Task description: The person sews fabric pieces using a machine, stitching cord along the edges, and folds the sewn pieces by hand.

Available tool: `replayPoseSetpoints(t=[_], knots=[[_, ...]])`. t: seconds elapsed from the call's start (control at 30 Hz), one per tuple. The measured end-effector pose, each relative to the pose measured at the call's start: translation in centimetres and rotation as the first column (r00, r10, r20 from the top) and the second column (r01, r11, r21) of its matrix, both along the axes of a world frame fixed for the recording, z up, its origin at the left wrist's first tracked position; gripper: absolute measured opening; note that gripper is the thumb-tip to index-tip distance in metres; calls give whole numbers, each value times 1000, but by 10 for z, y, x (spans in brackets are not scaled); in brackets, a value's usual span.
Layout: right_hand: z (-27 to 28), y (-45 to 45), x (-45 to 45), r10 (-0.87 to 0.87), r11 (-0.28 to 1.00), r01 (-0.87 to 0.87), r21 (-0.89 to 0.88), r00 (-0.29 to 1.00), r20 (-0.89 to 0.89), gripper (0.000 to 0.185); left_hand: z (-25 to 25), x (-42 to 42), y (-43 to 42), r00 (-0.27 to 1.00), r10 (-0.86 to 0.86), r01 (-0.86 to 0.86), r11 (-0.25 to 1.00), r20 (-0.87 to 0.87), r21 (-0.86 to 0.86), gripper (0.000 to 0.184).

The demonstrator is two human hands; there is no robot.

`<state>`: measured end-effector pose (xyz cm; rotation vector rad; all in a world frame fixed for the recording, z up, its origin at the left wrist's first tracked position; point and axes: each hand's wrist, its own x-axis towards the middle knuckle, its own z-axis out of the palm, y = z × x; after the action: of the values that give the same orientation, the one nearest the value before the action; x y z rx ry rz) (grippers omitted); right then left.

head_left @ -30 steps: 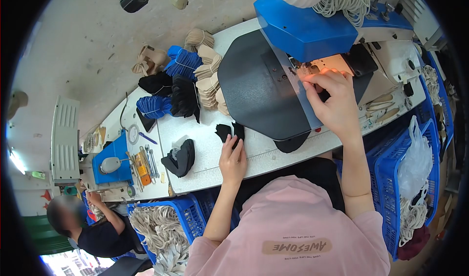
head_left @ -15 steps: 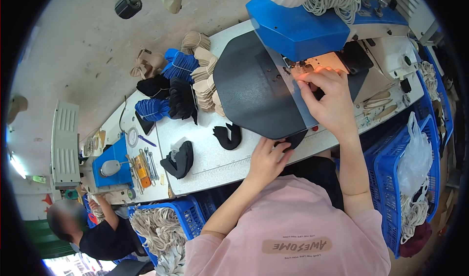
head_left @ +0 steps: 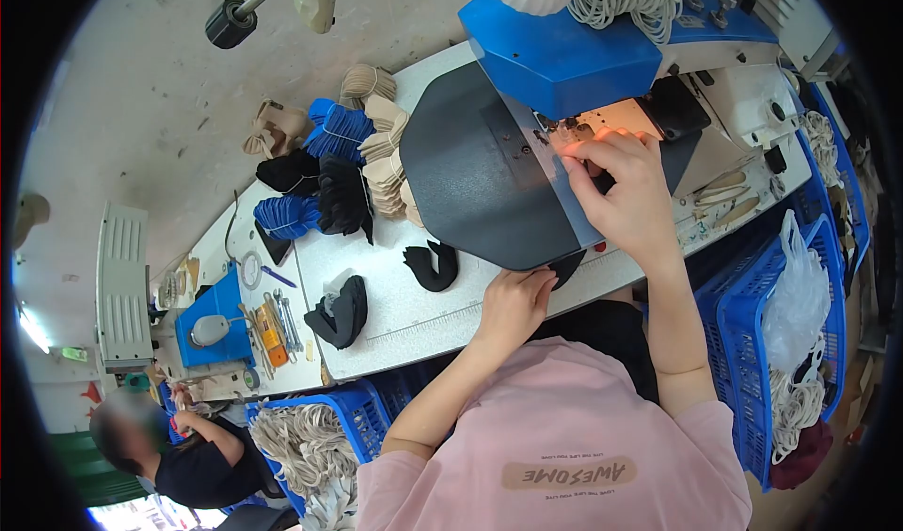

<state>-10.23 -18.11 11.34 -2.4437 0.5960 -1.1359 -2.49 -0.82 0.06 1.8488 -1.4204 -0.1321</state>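
My right hand (head_left: pixel 625 188) is at the lit needle area of a blue sewing machine (head_left: pixel 564 61), its thumb and fingers pinched together; what they hold is hidden. At the front edge of the machine's dark work plate (head_left: pixel 470 164), my left hand (head_left: pixel 515 303) has its fingers closed by a black fabric piece (head_left: pixel 567 269), which shows partly below the plate. Left of that hand, a curled black fabric piece (head_left: pixel 433 268) lies on the white table (head_left: pixel 395 315). Another dark folded piece (head_left: pixel 339 315) lies farther left.
Tied bundles in blue (head_left: pixel 339 131), black (head_left: pixel 343 197) and beige (head_left: pixel 384 169) are stacked behind the plate's left side. Wrenches (head_left: pixel 288 319) lie left. Blue baskets (head_left: pixel 343 409) of pale cords flank me. Another person (head_left: pixel 207 456) sits at the lower left.
My left hand's fingers have drawn together at the plate edge, and less of the black fabric piece shows. My right hand stays at the needle area. The view has shifted slightly.
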Motion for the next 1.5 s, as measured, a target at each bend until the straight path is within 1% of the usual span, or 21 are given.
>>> replayPoseSetpoints(t=[0.03,0.13,0.17,0.23,0.27,0.3,0.33,0.37,0.4,0.43,0.47,0.57,0.67,0.8,0.97,1.07,1.13,1.23,1.27,1.37,1.5], knots=[[0,-1,0,6,1000,-6,-19,1000,10,10,2,1,-1,1000,-1,1,1000,0,-1,10],[0,-1,-1,21,998,-19,-59,999,29,10,8,7,-5,980,57,-15,976,-189,217,10],[1,1,-2,70,998,-70,-4,992,102,9,8,10,-6,981,57,-15,976,-188,216,10],[2,6,-7,150,979,-178,95,956,251,9,3,16,-9,947,77,-7,975,-311,220,13],[4,11,-18,146,980,-175,94,957,252,9,3,19,-10,925,84,0,975,-370,221,15],[7,18,-35,333,903,-376,209,919,213,8,4,22,-13,926,80,2,976,-369,217,15],[8,26,-46,511,771,-547,328,837,194,7,6,24,-15,928,47,21,984,-370,179,16],[7,35,-52,512,770,-546,331,838,191,7,7,25,-15,928,17,40,989,-371,143,17],[4,42,-57,581,728,-509,459,813,-20,6,7,25,-14,928,-14,58,992,-372,109,18],[2,47,-59,645,691,-439,574,733,-216,7,6,26,-14,927,-13,58,992,-375,110,18],[-9,49,-58,644,692,-438,574,734,-217,7,4,27,-14,928,-26,70,992,-371,105,17],[-70,50,-50,317,910,-217,355,913,-256,8,3,30,-16,930,-58,95,992,-362,87,16],[-95,48,-47,307,891,-194,411,923,-231,10,10,29,-14,896,-16,107,978,-443,180,23],[-106,45,-51,303,876,-185,445,930,-210,11,25,33,-10,846,-92,179,977,-525,119,24],[-106,46,-51,291,884,-185,429,937,-194,10,33,38,-11,843,-146,234,966,-518,108,23],[-106,47,-51,286,889,-186,419,939,-191,10,35,39,-12,841,-115,257,945,-528,203,20],[-107,49,-50,286,890,-188,415,939,-188,10,29,40,-11,862,-135,261,944,-489,200,19],[-109,50,-48,279,903,-215,371,952,-127,8,22,41,-11,896,-175,272,942,-407,194,18],[-110,51,-48,282,902,-218,371,951,-126,8,21,42,-11,891,-169,274,941,-422,201,17],[-112,53,-46,323,928,-301,219,944,-72,9,23,42,-12,878,-155,276,937,-452,214,17],[-123,55,-45,310,949,-309,69,951,-6,14,28,44,-15,868,-96,260,924,-488,281,16]])
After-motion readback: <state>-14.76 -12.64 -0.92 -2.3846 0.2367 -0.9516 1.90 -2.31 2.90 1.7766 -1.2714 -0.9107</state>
